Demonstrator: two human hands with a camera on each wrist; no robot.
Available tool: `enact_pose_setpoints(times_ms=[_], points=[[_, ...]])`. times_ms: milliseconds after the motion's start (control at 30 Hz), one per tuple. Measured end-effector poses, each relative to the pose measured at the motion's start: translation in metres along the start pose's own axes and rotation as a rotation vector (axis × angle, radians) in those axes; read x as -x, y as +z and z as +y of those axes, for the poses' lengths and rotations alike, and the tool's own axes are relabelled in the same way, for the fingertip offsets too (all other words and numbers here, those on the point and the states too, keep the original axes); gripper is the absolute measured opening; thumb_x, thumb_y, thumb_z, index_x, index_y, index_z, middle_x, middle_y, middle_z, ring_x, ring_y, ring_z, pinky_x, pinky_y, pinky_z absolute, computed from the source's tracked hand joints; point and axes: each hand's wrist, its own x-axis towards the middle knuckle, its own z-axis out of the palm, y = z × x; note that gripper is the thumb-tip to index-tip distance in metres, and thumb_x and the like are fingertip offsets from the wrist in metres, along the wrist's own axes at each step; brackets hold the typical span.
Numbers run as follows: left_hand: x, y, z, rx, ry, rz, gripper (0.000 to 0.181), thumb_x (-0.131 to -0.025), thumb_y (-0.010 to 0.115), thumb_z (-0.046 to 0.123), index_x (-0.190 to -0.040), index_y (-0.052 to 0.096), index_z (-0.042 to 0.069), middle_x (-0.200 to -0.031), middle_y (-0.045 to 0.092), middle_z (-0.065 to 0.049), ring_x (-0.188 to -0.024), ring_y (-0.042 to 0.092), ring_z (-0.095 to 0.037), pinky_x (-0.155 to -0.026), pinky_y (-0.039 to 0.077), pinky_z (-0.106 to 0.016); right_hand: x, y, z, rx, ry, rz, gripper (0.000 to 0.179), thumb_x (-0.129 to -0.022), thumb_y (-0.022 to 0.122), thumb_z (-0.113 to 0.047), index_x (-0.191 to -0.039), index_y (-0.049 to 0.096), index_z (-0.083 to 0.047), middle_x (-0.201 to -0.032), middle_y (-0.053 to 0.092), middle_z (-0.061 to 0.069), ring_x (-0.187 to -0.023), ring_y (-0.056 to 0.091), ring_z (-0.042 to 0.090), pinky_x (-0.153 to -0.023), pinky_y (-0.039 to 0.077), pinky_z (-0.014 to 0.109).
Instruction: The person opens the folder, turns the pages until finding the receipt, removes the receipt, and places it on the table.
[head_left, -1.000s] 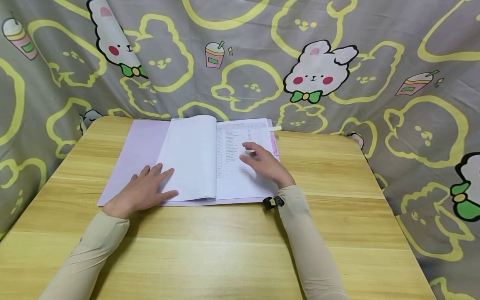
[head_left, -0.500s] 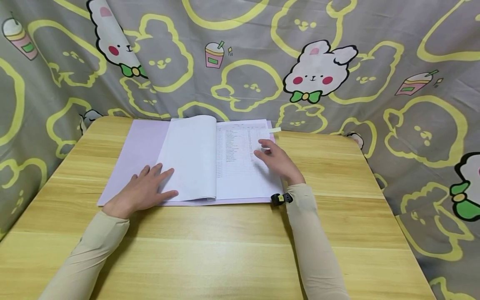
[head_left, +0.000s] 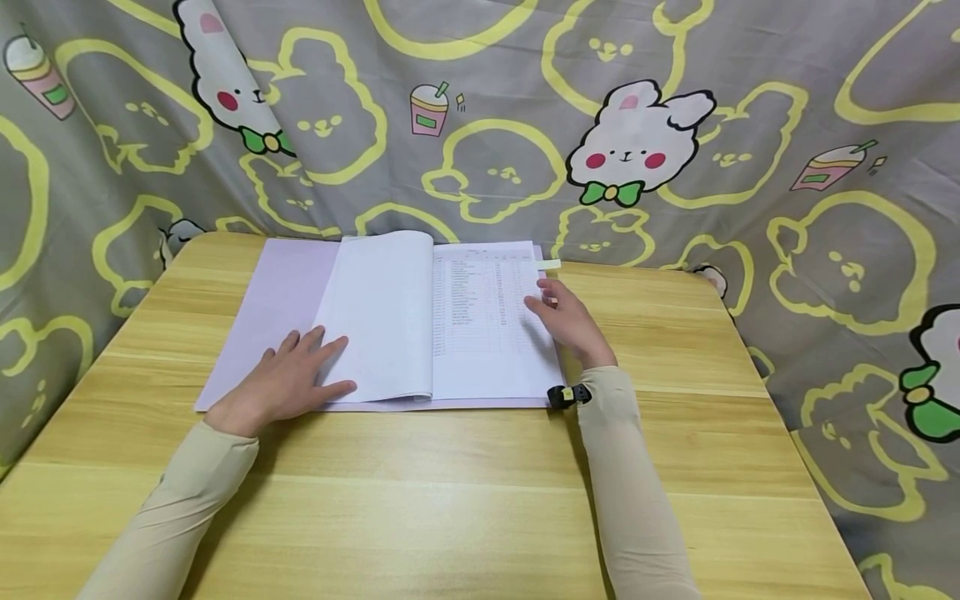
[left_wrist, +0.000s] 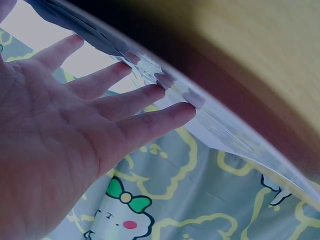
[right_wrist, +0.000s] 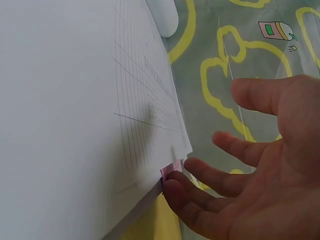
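Observation:
An open lilac folder [head_left: 281, 287] lies on the table with white sheets turned over to its left. My left hand [head_left: 294, 379] rests spread on the turned sheets [head_left: 386, 308]; the left wrist view shows its straight fingertips [left_wrist: 172, 114] against the paper. On the right lies a page with a printed table [head_left: 472, 367]. My right hand [head_left: 573, 325] is at that page's right edge, fingers loosely bent and nothing gripped. In the right wrist view its lower fingers [right_wrist: 182, 197] are beside the page corner, by a small pink piece [right_wrist: 171, 170].
A pale tab [head_left: 549, 265] sticks out from the upper right of the pages. The wooden table [head_left: 390, 508] extends in front and to both sides. A grey patterned curtain [head_left: 510, 100] hangs right behind it. A black device [head_left: 567, 396] is worn on the right wrist.
My right hand has moved to the right, from over the printed page to its right edge. The left hand has stayed in place.

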Motion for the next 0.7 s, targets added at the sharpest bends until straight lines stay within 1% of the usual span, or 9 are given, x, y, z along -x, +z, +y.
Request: enact_pose_setpoints(times_ms=[300,533,600,700], points=[[-0.0005,0.0016,-0.0012,0.002,0.003,-0.005,0.088,-0.096,0.054,0.069,-0.159,0.037,0.010,-0.162,0.024,-0.033,-0.143,0.020,-0.065,-0.105,0.023,-0.082,-0.0015,-0.0002,0.0047,0.008,0.051,-0.013,0.063,-0.104,0.055,-0.041,-0.156,0.037,-0.010,-0.158,0.040,0.020,-0.145,0.040,0.038,-0.116,0.035,0.055],[-0.0007,0.0010,-0.0008,-0.005,0.004,-0.002,0.088,-0.096,0.053,0.069,-0.159,0.037,0.010,-0.162,0.024,-0.032,-0.143,0.021,-0.065,-0.105,0.024,-0.082,-0.0026,-0.0033,0.0084,-0.041,0.029,-0.016,0.063,-0.104,0.056,-0.043,-0.156,0.038,-0.010,-0.158,0.041,0.018,-0.146,0.039,0.036,-0.117,0.035,0.055],[-0.0006,0.0010,-0.0010,-0.005,0.003,-0.002,0.089,-0.095,0.053,0.070,-0.159,0.037,0.010,-0.162,0.024,-0.032,-0.143,0.021,-0.065,-0.105,0.024,-0.082,-0.0027,-0.0043,0.0084,-0.058,0.020,-0.018,0.062,-0.105,0.055,-0.040,-0.155,0.038,-0.009,-0.157,0.042,0.018,-0.144,0.041,0.035,-0.115,0.037,0.053],[-0.0005,0.0017,-0.0018,-0.003,0.002,-0.001,0.089,-0.095,0.053,0.070,-0.159,0.037,0.010,-0.162,0.024,-0.032,-0.143,0.021,-0.065,-0.105,0.023,-0.082,-0.0031,-0.0058,0.0079,-0.098,0.018,-0.011,0.058,-0.107,0.053,-0.035,-0.155,0.039,-0.007,-0.153,0.046,0.018,-0.135,0.049,0.036,-0.110,0.043,0.051]])
